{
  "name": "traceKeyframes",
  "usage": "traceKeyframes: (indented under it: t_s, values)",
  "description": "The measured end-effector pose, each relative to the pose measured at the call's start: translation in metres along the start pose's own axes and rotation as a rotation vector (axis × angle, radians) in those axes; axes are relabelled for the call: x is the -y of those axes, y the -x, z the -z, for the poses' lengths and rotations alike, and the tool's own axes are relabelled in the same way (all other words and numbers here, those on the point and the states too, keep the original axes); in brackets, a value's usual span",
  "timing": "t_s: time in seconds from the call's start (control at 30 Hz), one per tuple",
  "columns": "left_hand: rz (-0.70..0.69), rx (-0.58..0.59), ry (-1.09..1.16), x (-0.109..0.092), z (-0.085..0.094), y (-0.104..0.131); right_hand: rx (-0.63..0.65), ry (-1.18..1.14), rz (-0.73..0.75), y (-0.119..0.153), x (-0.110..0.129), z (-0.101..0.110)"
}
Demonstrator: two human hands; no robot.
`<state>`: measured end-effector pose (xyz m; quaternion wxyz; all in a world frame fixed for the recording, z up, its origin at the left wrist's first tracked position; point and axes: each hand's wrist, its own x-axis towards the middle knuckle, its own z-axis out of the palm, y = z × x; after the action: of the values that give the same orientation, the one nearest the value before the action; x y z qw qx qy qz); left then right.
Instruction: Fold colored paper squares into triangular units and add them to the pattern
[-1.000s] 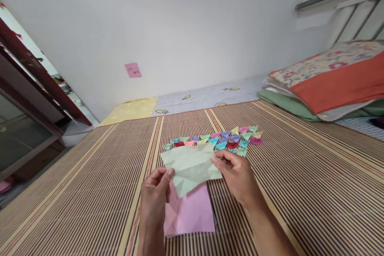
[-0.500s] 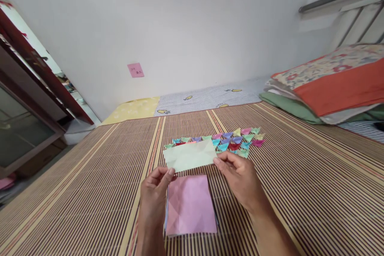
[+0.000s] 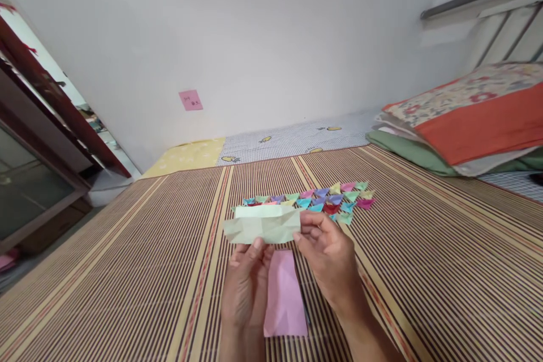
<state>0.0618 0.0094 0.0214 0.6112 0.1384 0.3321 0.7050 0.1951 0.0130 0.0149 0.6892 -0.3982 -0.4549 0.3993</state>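
Note:
A pale green paper (image 3: 271,227), creased and partly folded along its top, is held up between both hands. My left hand (image 3: 248,277) grips its lower edge near the middle, thumb in front and fingers behind. At its right end my right hand (image 3: 324,246) pinches the paper between thumb and fingers. Below it, a stack of paper with a pink sheet on top (image 3: 286,297) lies on the striped mat, its left part hidden by my left hand. Behind the green paper, several small folded paper pieces (image 3: 333,199) in many colours stand in rows.
The striped mat (image 3: 139,249) spreads across the bed. Folded bedding (image 3: 479,124) is piled at the right. A pink note (image 3: 190,100) is on the white wall, and a door frame stands at the left.
My left hand has moved right, from the paper's left corner to its lower middle. The green paper now shows a folded strip at the top and sits slightly lower.

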Motion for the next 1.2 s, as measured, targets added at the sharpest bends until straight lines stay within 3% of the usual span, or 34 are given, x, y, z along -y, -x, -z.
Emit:
traceKeyframes:
  t_s: [0.17,0.27,0.37,0.57,0.67,0.8,0.97,1.2]
  values:
    - [0.023,-0.052,-0.026,0.007,-0.004,0.004,0.003,-0.050,-0.076,0.000,-0.004,-0.001]
    - [0.008,-0.004,-0.081,0.010,-0.003,0.006,0.047,-0.082,-0.128,-0.002,-0.003,0.002]
    - [-0.057,0.060,-0.178,0.014,-0.002,0.008,0.074,-0.069,-0.156,-0.001,0.001,0.007]
    - [-0.202,0.029,-0.270,0.013,0.001,0.010,0.226,0.067,-0.152,0.000,0.006,0.020]
    - [-0.155,0.035,-0.171,0.006,0.001,0.007,0.279,0.122,-0.138,0.000,0.007,0.024]
    - [-0.053,0.109,-0.001,0.001,-0.002,0.005,0.213,0.166,-0.086,-0.001,0.011,0.023]
    - [0.119,0.215,-0.064,0.006,-0.009,0.016,0.181,0.110,-0.082,0.000,0.016,0.019]
    - [0.156,0.117,0.007,0.008,-0.009,0.012,0.163,0.177,-0.030,-0.004,0.013,0.024]
